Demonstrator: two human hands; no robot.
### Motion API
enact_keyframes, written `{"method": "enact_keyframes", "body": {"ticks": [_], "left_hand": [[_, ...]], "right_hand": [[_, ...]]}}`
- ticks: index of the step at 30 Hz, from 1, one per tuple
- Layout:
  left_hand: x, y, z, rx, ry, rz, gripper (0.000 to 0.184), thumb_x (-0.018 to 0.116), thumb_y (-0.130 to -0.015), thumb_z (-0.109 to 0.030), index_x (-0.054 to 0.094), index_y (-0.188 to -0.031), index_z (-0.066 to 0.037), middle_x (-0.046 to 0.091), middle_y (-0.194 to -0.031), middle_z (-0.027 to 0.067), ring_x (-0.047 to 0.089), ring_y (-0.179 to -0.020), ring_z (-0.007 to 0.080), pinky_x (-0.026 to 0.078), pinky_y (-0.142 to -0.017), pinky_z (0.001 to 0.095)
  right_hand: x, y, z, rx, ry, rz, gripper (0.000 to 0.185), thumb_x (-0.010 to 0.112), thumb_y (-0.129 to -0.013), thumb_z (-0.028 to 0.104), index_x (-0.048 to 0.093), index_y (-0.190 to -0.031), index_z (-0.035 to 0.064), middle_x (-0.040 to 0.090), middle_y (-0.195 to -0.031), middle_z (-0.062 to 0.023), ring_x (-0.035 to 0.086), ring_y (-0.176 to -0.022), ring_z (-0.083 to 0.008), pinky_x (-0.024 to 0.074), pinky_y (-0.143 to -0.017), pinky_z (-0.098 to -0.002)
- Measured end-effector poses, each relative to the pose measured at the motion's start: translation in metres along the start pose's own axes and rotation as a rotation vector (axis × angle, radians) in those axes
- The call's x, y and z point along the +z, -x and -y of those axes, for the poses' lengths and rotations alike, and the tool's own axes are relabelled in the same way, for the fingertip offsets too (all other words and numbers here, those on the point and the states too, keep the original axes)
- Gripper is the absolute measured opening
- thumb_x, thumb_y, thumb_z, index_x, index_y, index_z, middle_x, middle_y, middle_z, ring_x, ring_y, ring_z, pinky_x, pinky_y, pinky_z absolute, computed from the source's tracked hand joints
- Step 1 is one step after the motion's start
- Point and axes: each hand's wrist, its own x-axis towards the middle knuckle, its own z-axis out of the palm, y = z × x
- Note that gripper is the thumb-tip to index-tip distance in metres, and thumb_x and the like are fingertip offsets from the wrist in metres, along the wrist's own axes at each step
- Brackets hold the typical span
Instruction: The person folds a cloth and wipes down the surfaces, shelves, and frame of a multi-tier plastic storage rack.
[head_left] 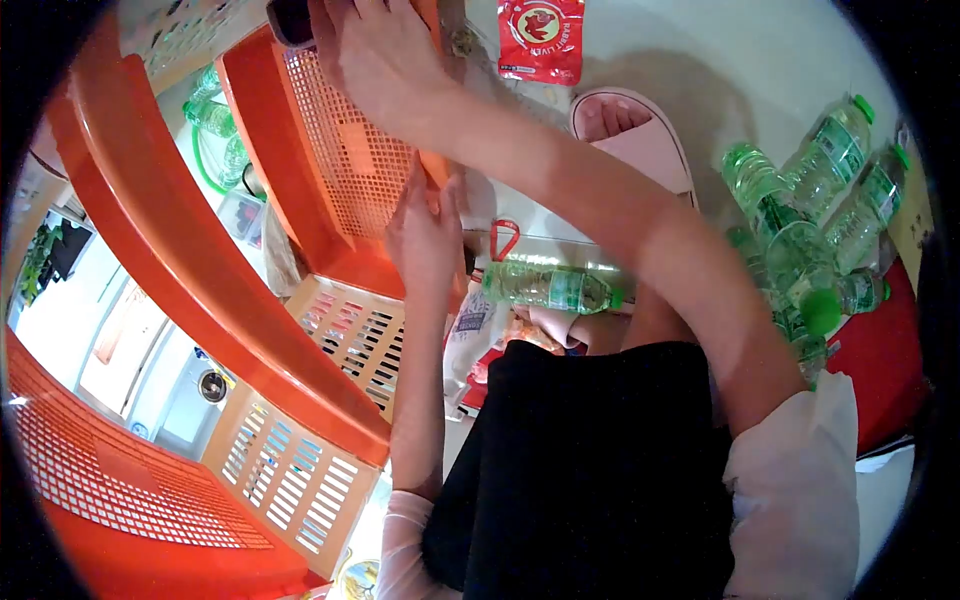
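Note:
A tilted orange plastic rack [180,225] with mesh side panels and slotted beige shelves [285,460] fills the left side. My left hand [425,228] grips the right edge of its upper mesh panel [350,150], thumb and fingers closed on the rim. Higher up, my right hand [375,65] reaches across and bends over the same panel's top part, its fingertips partly cut off by the frame edge. Beside those fingers is a dark rounded piece [291,20]; whether they touch it cannot be made out.
A green-capped bottle [560,288] lies near my legs. Several similar bottles [835,155] are grouped at the right by a red item [880,365]. A red packet [541,38] lies on the floor at the top, above a pink slipper [655,150]. White bag [470,335] beside the rack.

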Motion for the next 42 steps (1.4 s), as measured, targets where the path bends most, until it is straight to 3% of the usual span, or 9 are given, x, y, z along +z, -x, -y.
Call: {"method": "enact_keyframes", "body": {"ticks": [6, 12, 18, 21, 24, 27, 30, 36, 42], "left_hand": [[0.013, -0.002, 0.009, 0.071, 0.114, -0.174, 0.03, 0.055, -0.079, -0.026, 0.057, -0.1, -0.004, 0.061, -0.07, 0.0135, 0.061, -0.065, 0.0282, 0.046, -0.06, 0.0368], [-0.001, 0.002, 0.003, -0.004, 0.134, -0.032, 0.046, 0.055, -0.08, -0.025, 0.046, -0.12, -0.004, 0.062, -0.084, 0.014, 0.061, -0.071, 0.0227, 0.045, -0.063, 0.0312], [0.006, -0.002, 0.011, 0.091, 0.182, -0.091, 0.041, 0.055, -0.079, -0.02, 0.048, -0.116, -0.003, 0.061, -0.071, 0.0137, 0.059, -0.067, 0.0263, 0.044, -0.063, 0.0335], [0.0, 0.003, 0.0, 0.017, 0.123, -0.08, 0.032, 0.055, -0.079, -0.017, 0.052, -0.106, 0.0, 0.059, -0.07, 0.0149, 0.058, -0.065, 0.0275, 0.043, -0.063, 0.0353], [0.007, 0.002, 0.011, -0.089, 0.092, 0.02, 0.034, 0.055, -0.074, -0.027, 0.057, -0.096, -0.001, 0.06, -0.093, 0.0167, 0.049, -0.099, 0.03, 0.029, -0.091, 0.0432], [0.0, 0.008, 0.003, 0.071, 0.106, -0.106, 0.021, 0.053, -0.08, -0.018, 0.053, -0.088, 0.002, 0.059, -0.071, 0.0159, 0.059, -0.068, 0.0289, 0.043, -0.065, 0.0385], [0.004, 0.003, 0.01, 0.096, 0.077, -0.121, 0.026, 0.052, -0.081, -0.021, 0.054, -0.094, 0.001, 0.058, -0.071, 0.0168, 0.058, -0.068, 0.0312, 0.043, -0.065, 0.0388], [0.012, 0.011, 0.021, 0.087, 0.035, -0.119, 0.041, 0.059, -0.077, -0.033, 0.052, -0.103, -0.002, 0.061, -0.077, 0.0168, 0.06, -0.064, 0.0306, 0.046, -0.059, 0.0388], [0.011, 0.018, 0.033, -0.398, 0.262, 0.193, 0.047, 0.064, -0.071, -0.034, 0.055, -0.101, 0.002, 0.06, -0.095, 0.0156, 0.056, -0.094, 0.026, 0.042, -0.081, 0.0326]], "right_hand": [[0.032, -0.016, 0.006, -0.128, 0.161, -0.431, 0.018, 0.053, -0.073, 0.019, 0.065, -0.084, 0.0101, 0.06, -0.088, -0.0023, 0.047, -0.094, -0.0204, 0.0404, -0.074, -0.0316], [0.052, -0.086, 0.045, -0.118, 0.098, -0.88, 0.018, 0.058, -0.068, 0.02, 0.067, -0.081, 0.0108, 0.061, -0.087, -0.0047, 0.05, -0.092, -0.0266, 0.0423, -0.074, -0.0385], [0.042, -0.125, 0.07, 0.045, -0.789, -0.638, 0.015, 0.053, -0.073, 0.013, 0.065, -0.078, 0.0068, 0.061, -0.085, -0.011, 0.059, -0.07, -0.0265, 0.047, -0.062, -0.041], [-0.018, -0.097, 0.064, 0.64, -2.017, 0.009, 0.019, 0.05, -0.077, 0.014, 0.059, -0.09, 0.0028, 0.056, -0.06, -0.0069, 0.054, -0.046, -0.017, 0.0412, -0.04, -0.0297], [-0.019, -0.114, 0.085, 0.418, -2.667, 0.044, 0.013, 0.049, -0.08, 0.016, 0.056, -0.08, 0.0052, 0.058, -0.071, -0.0068, 0.057, -0.061, -0.0149, 0.0487, -0.056, -0.0258], [-0.032, -0.09, 0.071, 0.493, -2.76, 0.018, 0.016, 0.048, -0.081, 0.018, 0.057, -0.08, 0.0037, 0.059, -0.075, -0.0053, 0.057, -0.068, -0.0132, 0.0475, -0.063, -0.0258], [-0.053, -0.018, 0.04, 0.181, -2.658, -0.36, 0.028, 0.05, -0.08, 0.018, 0.055, -0.097, -0.0044, 0.059, -0.087, -0.0136, 0.057, -0.075, -0.0212, 0.0449, -0.063, -0.0348], [-0.043, 0.033, -0.049, 0.273, -1.31, 0.074, 0.023, 0.05, -0.079, 0.017, 0.06, -0.09, 0.0, 0.061, -0.08, -0.006, 0.057, -0.072, -0.011, 0.0463, -0.065, -0.028], [-0.011, 0.087, -0.043, 0.575, -1.199, -0.046, 0.027, 0.051, -0.075, 0.018, 0.062, -0.097, 0.0067, 0.062, -0.083, -0.0136, 0.06, -0.081, -0.0252, 0.0467, -0.074, -0.0374]]}}
